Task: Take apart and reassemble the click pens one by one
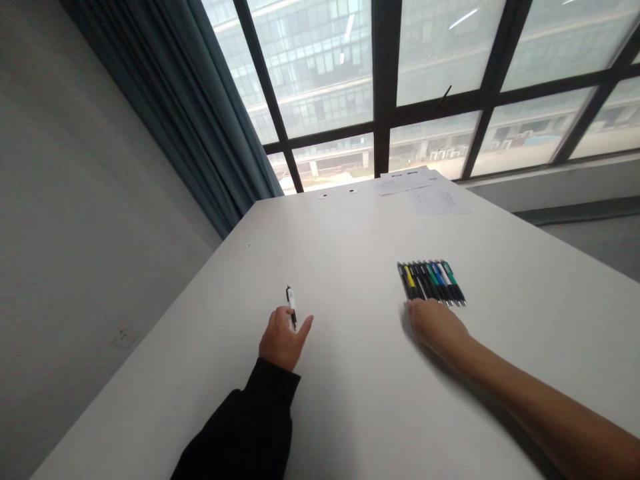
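Spanning a lone pen (291, 298) at about 7 o'clock from the centre of view, the left hand (281, 341) is keeping a wide gap in its grasp: the thumb is pointing toward 1 o'clock, apart from the curled fingers, and one fingertip is apparently meeting the barrel. The pen (white above, black lower down) is lying on the white table (345, 267), its clicker end pointing just short of 12. At about 4 o'clock, the right hand (437, 323) is resting by the near, left-hand end of a row of pens (434, 281), whose barrels are lying side by side with clicker ends toward 11. Its fingertips are not showing, so whether they are gripping anything cannot be told. Papers (443, 200) are lying toward 2 o'clock, at the table's far side. The step in hand is seemingly one of placing the fingers about the lone pen, no firm hold showing. Securing it would be calling for the thumb to draw in toward the fingers, with the right hand leaving the row undisturbed.
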`<state>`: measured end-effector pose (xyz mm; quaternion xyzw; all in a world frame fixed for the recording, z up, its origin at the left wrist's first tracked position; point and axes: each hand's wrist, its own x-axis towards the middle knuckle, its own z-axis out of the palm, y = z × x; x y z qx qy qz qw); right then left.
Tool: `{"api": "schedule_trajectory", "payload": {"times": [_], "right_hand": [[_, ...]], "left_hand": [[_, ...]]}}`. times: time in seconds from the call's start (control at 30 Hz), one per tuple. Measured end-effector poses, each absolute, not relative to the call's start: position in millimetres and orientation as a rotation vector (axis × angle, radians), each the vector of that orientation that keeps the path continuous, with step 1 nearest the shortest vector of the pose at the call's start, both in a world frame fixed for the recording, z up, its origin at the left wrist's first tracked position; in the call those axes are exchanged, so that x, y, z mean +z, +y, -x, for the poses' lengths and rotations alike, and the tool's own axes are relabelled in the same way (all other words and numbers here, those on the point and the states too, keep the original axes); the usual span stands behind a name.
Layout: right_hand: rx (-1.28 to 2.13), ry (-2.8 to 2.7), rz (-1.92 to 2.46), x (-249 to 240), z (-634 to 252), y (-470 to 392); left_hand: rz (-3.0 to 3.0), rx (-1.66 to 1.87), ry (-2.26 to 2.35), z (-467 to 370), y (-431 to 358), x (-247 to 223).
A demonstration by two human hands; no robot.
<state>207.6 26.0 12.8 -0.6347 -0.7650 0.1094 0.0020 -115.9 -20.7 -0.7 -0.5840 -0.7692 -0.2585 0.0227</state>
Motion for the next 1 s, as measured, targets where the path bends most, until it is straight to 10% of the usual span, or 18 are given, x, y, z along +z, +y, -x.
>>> {"api": "schedule_trajectory", "payload": {"times": [0.47,0.67,1.0], "right_hand": [[0.538,-2.262,1.578,13,-217,1],[1.103,-1.862,1.178,15,-229,-18],[1.155,-1.628,1.313,14,-231,-12]], "left_hand": [[2.355,-0.774,-2.215,86,-29,3],[2.862,-1.395,-1.742,41,-46,2],[2.437,-2.437,-2.388,46,-40,-3]]}}
